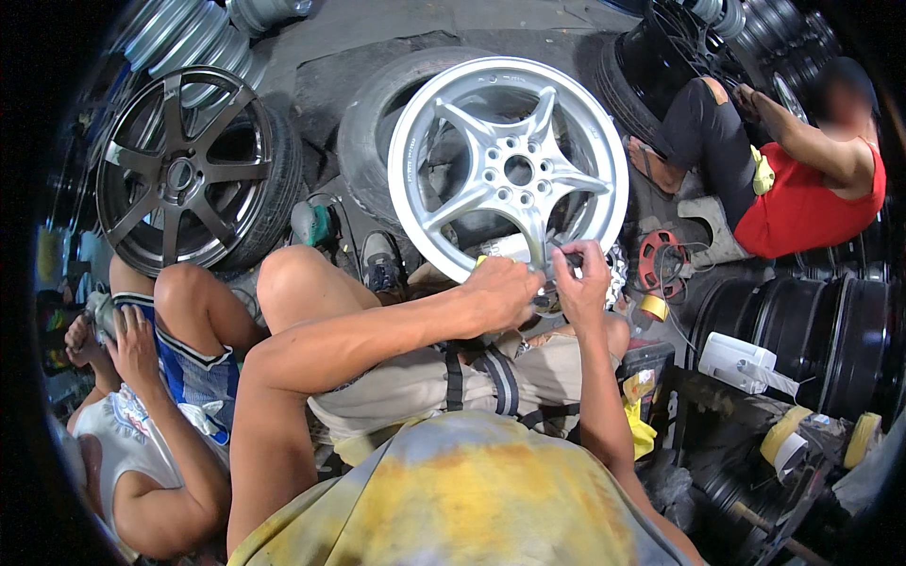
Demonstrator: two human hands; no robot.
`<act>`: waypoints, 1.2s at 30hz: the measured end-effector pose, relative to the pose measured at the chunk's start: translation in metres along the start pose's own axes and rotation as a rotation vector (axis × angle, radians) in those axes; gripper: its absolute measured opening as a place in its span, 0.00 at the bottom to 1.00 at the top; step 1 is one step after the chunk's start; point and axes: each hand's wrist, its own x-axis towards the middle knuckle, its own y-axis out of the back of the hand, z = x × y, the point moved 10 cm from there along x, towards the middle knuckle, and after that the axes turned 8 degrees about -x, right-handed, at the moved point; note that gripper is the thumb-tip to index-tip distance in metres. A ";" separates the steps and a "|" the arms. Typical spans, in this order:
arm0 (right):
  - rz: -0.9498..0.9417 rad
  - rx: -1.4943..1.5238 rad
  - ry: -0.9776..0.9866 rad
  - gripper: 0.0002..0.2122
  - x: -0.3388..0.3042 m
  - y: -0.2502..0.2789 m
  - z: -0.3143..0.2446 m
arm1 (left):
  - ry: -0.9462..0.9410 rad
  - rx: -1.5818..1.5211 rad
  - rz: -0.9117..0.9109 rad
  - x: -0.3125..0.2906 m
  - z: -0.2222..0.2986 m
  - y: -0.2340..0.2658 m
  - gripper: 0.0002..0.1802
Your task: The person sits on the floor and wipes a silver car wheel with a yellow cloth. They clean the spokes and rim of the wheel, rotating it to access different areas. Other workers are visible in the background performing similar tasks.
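A silver alloy wheel (415, 179) with several spokes lies before me, tilted, over a grey tire (363, 156). Both my hands are at its near rim, by the end of the lowest spoke. My left hand (502, 294) is closed with its knuckles up, and what its fingers hold is hidden. A bit of yellow shows beside it. Close on its right, my right hand (583, 281) pinches thumb and fingers together near the spoke's end. Anything between those fingertips is too small to make out.
To the left, a dark multi-spoke wheel (179, 174) leans on a tire, near a seated co-worker (160, 453). Another person in red (802, 203) sits at the right by black wheels. A red cable reel (661, 262), yellow tape roll (653, 307) and stacked black rims (802, 321) stand right.
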 end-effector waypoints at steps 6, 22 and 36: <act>-0.124 -0.098 0.187 0.06 0.020 -0.017 -0.037 | 0.134 0.461 0.100 0.000 -0.012 0.031 0.24; -0.198 -0.503 0.330 0.05 0.035 -0.069 -0.059 | 0.189 0.551 0.174 0.004 -0.038 0.032 0.27; -0.225 -0.472 0.396 0.06 0.023 -0.066 -0.060 | 0.373 0.496 0.331 -0.029 -0.061 0.077 0.28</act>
